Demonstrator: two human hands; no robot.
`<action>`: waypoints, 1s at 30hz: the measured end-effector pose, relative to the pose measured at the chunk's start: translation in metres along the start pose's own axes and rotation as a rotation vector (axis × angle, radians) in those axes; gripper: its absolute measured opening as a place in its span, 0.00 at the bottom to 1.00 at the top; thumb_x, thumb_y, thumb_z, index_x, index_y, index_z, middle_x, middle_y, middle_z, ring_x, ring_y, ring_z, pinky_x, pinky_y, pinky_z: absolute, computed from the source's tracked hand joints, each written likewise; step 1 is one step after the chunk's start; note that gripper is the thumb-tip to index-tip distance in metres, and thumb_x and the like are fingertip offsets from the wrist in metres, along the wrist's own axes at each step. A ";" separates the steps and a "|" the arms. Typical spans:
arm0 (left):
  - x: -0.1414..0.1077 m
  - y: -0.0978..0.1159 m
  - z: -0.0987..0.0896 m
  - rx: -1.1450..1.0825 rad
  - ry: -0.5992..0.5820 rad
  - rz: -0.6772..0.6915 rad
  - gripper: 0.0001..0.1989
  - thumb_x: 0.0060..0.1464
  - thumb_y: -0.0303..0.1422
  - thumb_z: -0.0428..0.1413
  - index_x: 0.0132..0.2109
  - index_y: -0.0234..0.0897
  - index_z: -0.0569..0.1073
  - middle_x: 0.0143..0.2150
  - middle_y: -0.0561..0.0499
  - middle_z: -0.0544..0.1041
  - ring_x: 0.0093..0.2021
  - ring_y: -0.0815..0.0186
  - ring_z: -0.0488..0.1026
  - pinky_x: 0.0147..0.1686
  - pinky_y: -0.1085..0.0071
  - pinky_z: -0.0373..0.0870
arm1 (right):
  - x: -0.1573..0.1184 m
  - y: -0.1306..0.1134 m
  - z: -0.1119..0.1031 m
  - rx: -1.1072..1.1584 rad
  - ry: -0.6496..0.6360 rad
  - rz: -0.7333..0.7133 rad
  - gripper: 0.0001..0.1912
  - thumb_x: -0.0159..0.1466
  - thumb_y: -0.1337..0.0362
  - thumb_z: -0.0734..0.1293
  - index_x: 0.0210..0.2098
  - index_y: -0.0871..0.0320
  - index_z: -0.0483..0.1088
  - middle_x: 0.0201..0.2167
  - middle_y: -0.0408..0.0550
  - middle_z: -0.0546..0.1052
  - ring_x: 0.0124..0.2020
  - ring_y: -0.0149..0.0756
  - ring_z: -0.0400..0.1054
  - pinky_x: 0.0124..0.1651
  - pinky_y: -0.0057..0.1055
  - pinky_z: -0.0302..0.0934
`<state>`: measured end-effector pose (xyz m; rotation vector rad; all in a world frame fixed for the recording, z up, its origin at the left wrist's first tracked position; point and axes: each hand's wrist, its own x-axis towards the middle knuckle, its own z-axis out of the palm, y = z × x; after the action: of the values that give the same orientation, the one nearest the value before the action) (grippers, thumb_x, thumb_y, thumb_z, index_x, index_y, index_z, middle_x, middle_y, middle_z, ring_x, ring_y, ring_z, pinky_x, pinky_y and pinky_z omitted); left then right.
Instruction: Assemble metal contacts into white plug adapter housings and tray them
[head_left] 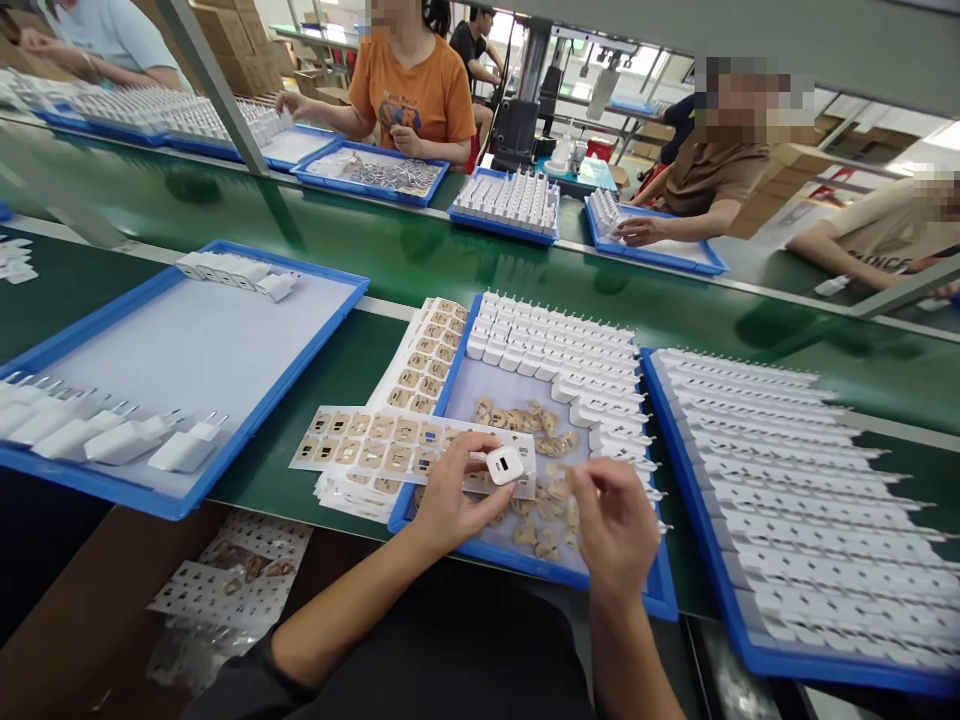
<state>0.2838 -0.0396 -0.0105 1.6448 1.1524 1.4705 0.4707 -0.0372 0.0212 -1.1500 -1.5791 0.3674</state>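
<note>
My left hand [454, 500] grips a white plug charger [513, 468] between thumb and fingers, its face with a dark port slot turned up towards me. To its right, the thumb and fingertips of my right hand [619, 520] pinch a small tan paper piece [570, 478]. Beneath my left hand lies a sheet of tan die-cut stickers [364, 440], reaching over the rim of a blue tray [517, 385]. That tray holds loose tan paper scraps [546, 542] and stepped rows of white chargers [555, 335] with their pins pointing away.
More sticker sheets [431, 350] are stacked left of the tray. A full tray of chargers [810, 500] stands at right; another blue tray [247, 330] at left holds a few. Used sheets [232, 580] lie low at left. Beyond the green belt [510, 270], co-workers sit at trays.
</note>
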 end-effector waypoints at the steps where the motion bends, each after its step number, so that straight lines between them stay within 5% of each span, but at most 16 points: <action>1: 0.000 0.002 -0.001 0.005 0.004 -0.005 0.25 0.52 0.27 0.61 0.56 0.40 0.67 0.48 0.45 0.73 0.47 0.62 0.74 0.39 0.69 0.80 | 0.004 0.007 0.001 -0.109 0.013 0.053 0.08 0.66 0.66 0.66 0.45 0.51 0.74 0.36 0.47 0.77 0.36 0.40 0.72 0.41 0.40 0.67; 4: 0.001 0.011 -0.012 0.085 0.040 0.045 0.25 0.50 0.25 0.60 0.55 0.40 0.69 0.49 0.44 0.74 0.48 0.59 0.74 0.43 0.64 0.78 | 0.013 0.028 0.004 -0.310 -0.133 0.087 0.16 0.68 0.57 0.63 0.53 0.54 0.73 0.51 0.56 0.75 0.37 0.42 0.73 0.40 0.42 0.69; 7: 0.005 0.015 -0.042 0.245 0.151 0.069 0.21 0.48 0.24 0.60 0.51 0.40 0.71 0.48 0.45 0.75 0.48 0.58 0.74 0.47 0.60 0.75 | 0.013 0.042 0.008 -0.366 -0.207 0.075 0.20 0.69 0.52 0.60 0.52 0.55 0.73 0.56 0.57 0.73 0.36 0.41 0.74 0.36 0.39 0.71; 13: 0.004 -0.018 -0.163 0.696 0.533 -0.251 0.16 0.51 0.30 0.59 0.47 0.38 0.68 0.44 0.47 0.75 0.43 0.61 0.76 0.46 0.63 0.75 | 0.012 0.050 0.006 -0.360 -0.342 0.113 0.20 0.67 0.47 0.60 0.47 0.53 0.74 0.52 0.51 0.76 0.36 0.40 0.75 0.36 0.36 0.73; 18: 0.014 -0.050 -0.241 0.990 0.580 -0.455 0.12 0.53 0.33 0.56 0.45 0.39 0.65 0.45 0.46 0.73 0.47 0.58 0.76 0.48 0.62 0.74 | 0.012 0.050 0.008 -0.350 -0.375 0.114 0.21 0.66 0.45 0.59 0.44 0.51 0.75 0.48 0.48 0.78 0.33 0.40 0.75 0.33 0.38 0.74; 24: 0.028 -0.056 -0.266 1.121 0.434 -0.605 0.13 0.51 0.35 0.56 0.43 0.38 0.66 0.45 0.42 0.76 0.48 0.50 0.75 0.49 0.56 0.72 | 0.009 0.056 0.008 -0.335 -0.369 0.107 0.21 0.66 0.47 0.60 0.44 0.53 0.76 0.45 0.51 0.79 0.33 0.41 0.75 0.32 0.38 0.73; 30: 0.026 -0.039 -0.264 1.228 0.304 -0.565 0.18 0.51 0.38 0.56 0.48 0.33 0.70 0.49 0.35 0.76 0.58 0.41 0.68 0.58 0.48 0.65 | 0.006 0.052 0.013 -0.349 -0.395 0.031 0.17 0.69 0.53 0.59 0.45 0.54 0.74 0.47 0.52 0.78 0.48 0.50 0.73 0.52 0.50 0.69</action>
<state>0.0170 -0.0238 0.0102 1.4999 2.7502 0.5944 0.4844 -0.0031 -0.0188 -1.4316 -2.0293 0.3630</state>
